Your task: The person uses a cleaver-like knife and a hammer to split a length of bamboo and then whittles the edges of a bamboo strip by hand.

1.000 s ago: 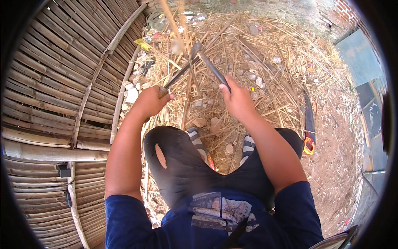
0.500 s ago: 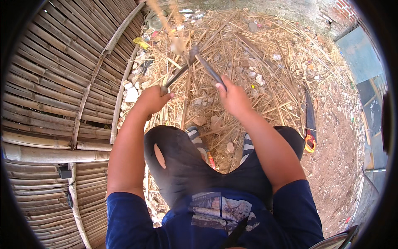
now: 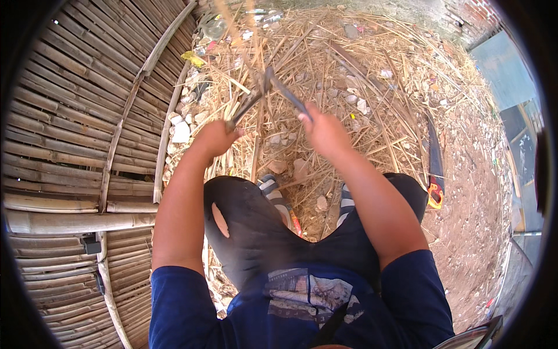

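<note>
Nearest on my feed, trouser knees sit close below both tools, so I'd worry about a slip landing there. Left hand is clamped on a dark bar-like tool, right hand on a hammer-like tool; farther out, over loose straw, their ends cross or touch, can't tell which, so a glancing hit could skid.

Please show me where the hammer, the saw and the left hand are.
Hammer (image 3: 289, 96): head-camera view, on its handle.
Saw (image 3: 436, 163): head-camera view, on its blade.
Left hand (image 3: 214, 140): head-camera view, on its back.
</note>
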Motion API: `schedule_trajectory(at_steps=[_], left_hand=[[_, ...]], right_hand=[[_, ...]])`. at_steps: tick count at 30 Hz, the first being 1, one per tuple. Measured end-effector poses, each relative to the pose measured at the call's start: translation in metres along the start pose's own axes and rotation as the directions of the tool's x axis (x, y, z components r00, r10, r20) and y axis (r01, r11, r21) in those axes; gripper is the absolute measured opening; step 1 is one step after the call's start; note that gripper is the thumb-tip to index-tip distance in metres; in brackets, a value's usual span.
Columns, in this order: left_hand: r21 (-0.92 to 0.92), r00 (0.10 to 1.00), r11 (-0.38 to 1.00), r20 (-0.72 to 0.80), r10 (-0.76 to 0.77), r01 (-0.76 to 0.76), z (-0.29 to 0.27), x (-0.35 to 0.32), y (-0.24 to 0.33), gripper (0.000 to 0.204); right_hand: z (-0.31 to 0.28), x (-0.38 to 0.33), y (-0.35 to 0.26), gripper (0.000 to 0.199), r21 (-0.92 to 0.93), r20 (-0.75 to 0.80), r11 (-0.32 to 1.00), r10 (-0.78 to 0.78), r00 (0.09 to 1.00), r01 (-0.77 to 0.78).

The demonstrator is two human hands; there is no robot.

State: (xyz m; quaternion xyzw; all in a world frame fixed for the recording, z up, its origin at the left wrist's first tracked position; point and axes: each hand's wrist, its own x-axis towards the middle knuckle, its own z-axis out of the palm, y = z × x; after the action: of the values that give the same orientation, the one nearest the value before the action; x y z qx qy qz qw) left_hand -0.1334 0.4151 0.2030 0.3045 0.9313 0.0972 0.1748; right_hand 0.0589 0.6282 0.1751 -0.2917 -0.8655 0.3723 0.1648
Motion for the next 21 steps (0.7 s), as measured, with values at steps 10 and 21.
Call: schedule_trajectory(at_steps=[10,21], left_hand=[[-0.056,0.997,0.998,-0.078,0.003,-0.007,0.036,0.010,-0.038,0.054],[0.086,0.983,0.996,0.175,-0.045,0.030,0.052,0.018,-0.040,0.064]], right_hand=[[-0.003,0.005,-0.015,0.040,0.171,-0.149,0.980,-0.077,0.986,0.102],[0.031,0.015,0.037,0.038,-0.007,0.148,0.994,0.105,0.983,-0.105]])
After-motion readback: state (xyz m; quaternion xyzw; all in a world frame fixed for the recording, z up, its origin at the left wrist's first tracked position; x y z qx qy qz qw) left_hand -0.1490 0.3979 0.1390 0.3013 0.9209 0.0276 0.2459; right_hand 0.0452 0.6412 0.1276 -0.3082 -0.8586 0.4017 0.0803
